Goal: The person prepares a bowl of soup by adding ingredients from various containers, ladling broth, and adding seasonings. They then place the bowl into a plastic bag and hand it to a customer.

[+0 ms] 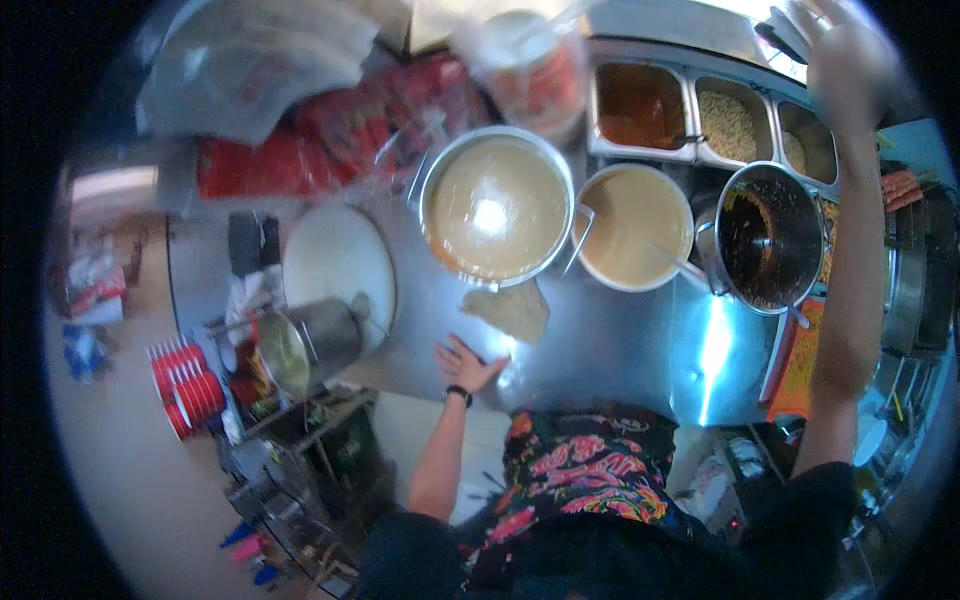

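My left hand [466, 369] hovers over or rests on the front of the steel counter [622, 352], fingers spread and holding nothing. Just beyond it lies a flat tan piece, perhaps a cloth [517, 313], against a wide steel pot [496, 283] of pale, creamy liquid [502, 180]. My right arm stretches to the far upper right, past the food pans. Its hand [847, 71] is blurred near a pale object at the picture's rim, and whether it grips that is unclear. Between my arms stand a white bucket [634, 286] of beige liquid and a tall steel pot [784, 247] with dark residue.
Steel pans hold red sauce [637, 105] and pale grains [724, 124]. A round white board [337, 262] and a tilted steel pot [326, 341] are at left. Red packages [337, 135] and a plastic-wrapped tub [529, 75] line the back. An orange tray [799, 367] sits at right.
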`<state>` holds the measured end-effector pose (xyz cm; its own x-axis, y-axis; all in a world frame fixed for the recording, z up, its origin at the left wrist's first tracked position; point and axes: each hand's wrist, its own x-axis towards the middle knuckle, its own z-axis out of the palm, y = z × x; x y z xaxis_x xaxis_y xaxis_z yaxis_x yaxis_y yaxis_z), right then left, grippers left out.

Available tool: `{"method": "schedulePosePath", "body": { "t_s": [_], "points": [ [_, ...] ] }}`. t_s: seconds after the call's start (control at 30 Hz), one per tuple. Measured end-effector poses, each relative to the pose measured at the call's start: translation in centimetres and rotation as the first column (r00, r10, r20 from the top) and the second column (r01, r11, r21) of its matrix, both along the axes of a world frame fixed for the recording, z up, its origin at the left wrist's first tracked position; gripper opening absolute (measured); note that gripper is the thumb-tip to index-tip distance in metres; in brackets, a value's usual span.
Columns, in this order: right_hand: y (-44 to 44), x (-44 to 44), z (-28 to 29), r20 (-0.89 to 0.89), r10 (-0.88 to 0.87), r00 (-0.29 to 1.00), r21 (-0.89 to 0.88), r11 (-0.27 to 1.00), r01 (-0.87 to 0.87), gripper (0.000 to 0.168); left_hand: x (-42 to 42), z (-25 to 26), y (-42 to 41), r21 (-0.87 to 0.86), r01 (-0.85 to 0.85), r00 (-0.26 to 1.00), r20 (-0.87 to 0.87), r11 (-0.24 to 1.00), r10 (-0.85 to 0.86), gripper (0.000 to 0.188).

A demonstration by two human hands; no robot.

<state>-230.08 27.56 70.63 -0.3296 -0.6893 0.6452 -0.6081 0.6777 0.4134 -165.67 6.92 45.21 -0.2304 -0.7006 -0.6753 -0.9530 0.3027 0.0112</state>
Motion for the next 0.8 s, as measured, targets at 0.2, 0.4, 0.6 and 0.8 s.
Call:
{"method": "schedulePosePath", "body": {
  "t_s": [0.2,0.4,0.6,0.8],
  "points": [
    [7.6,34.0,-1.7,0.500,0.595,0.629,-0.710,0.698,-0.094,0.025,-4.6,-0.2,3.0,-0.414,0.198,0.709,-0.565,0.888,-0.422,0.073],
    [8.3,53.2,-10.9,0.969,0.197,0.148,-0.236,0.914,0.331,0.026,-8.8,-3.5,0.2,-0.495,0.526,0.534,-0.441,0.692,-0.721,0.055],
    [11.2,61.4,-14.8,0.982,0.183,-0.054,-0.121,0.814,0.567,0.024,-3.4,-5.2,-10.9,-0.585,0.350,0.802,-0.217,0.732,-0.557,0.055],
    [6.1,62.9,-14.9,0.932,0.280,-0.231,-0.130,0.852,0.508,0.020,-1.8,-1.9,-13.8,-0.648,-0.001,0.695,-0.548,0.762,-0.466,0.040]
  ]
}}
